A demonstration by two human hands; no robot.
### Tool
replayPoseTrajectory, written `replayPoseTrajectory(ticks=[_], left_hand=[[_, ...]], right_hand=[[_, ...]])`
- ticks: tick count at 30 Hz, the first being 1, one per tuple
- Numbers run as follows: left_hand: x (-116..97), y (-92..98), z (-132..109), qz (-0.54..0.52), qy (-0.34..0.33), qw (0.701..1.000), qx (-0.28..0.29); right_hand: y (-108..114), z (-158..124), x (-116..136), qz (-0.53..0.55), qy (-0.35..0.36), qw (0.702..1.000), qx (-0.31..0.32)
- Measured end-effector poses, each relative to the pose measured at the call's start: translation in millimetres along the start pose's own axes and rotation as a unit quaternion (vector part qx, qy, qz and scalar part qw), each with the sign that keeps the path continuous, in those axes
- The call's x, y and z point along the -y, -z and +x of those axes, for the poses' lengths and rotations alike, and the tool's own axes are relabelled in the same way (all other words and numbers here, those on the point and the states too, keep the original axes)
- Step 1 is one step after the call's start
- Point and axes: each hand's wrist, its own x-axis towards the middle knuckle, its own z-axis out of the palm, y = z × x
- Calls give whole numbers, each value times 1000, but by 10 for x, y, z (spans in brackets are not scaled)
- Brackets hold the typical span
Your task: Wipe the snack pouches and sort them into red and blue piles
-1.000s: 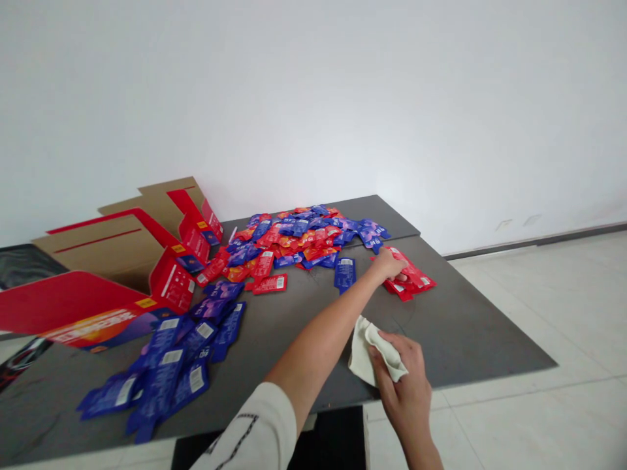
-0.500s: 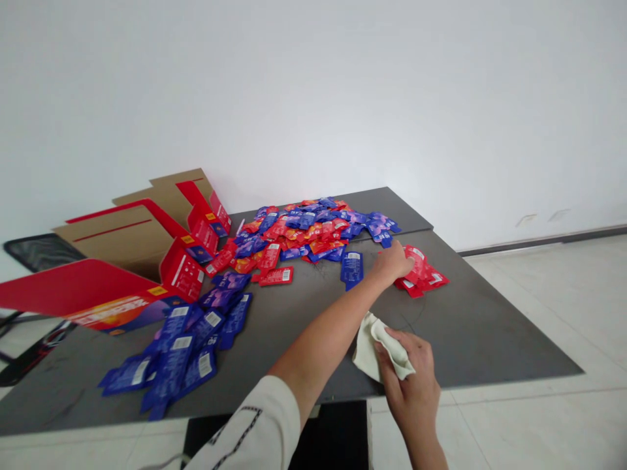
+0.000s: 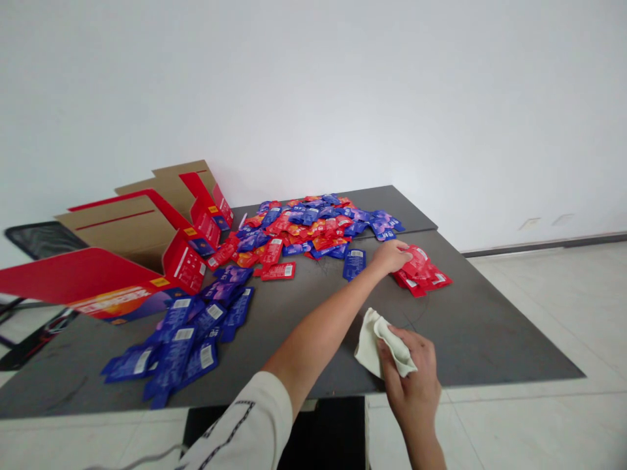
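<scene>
My left hand (image 3: 392, 256) reaches across the dark grey table top (image 3: 470, 320), its fingers curled on a small bunch of red sachets (image 3: 421, 273). A lone blue sachet (image 3: 353, 264) lies just left of that hand. My right hand (image 3: 411, 375) grips a crumpled white cloth (image 3: 375, 346) near the table's front edge. A large mixed pile of red and blue sachets (image 3: 304, 228) spreads across the table's far part, and a group of blue sachets (image 3: 181, 346) lies at the front left.
Opened red and brown cardboard cartons (image 3: 122, 241) lean at the table's left end, with a black chair back (image 3: 44, 238) behind them. A seam crosses the table top. Pale floor tiles (image 3: 539, 326) lie to the right, and a white wall stands behind.
The view has tilted slightly, so the table sits higher in the frame. My left hand has pressed further onto the red sachets, and the cloth stays in my right hand.
</scene>
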Motion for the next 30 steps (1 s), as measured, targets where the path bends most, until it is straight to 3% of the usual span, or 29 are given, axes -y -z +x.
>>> replayPoseTrajectory(ticks=[4,8,10,13,15,16,20,25,30], left_hand=[[56,228,-158,-67,-38,996,33],[102,680,-401,-101,-70,986,108],[90,930,-524,-108,-87,968,208],[30,1201,-658,-63,-50,920,384],[-18,1262,-684,-24,-25,888,458],[-39,1254,-673,4,-21,883,469],[-90,1053,-509,143,-29,901,409],[-93,726,-299,189,-90,924,319],[12,512,-423,222,-158,939,208]], right_hand=[[-1,-15,-6,-2,-4,1000,-3],[23,-40,-22,8,13,1000,5],[43,-44,-25,16,31,999,5],[69,-40,-23,32,40,999,11],[78,-36,-21,41,37,998,15],[79,-35,-20,44,35,998,17],[81,-36,-18,50,28,998,15],[92,-43,-20,57,25,998,27],[93,-45,-27,55,33,998,27]])
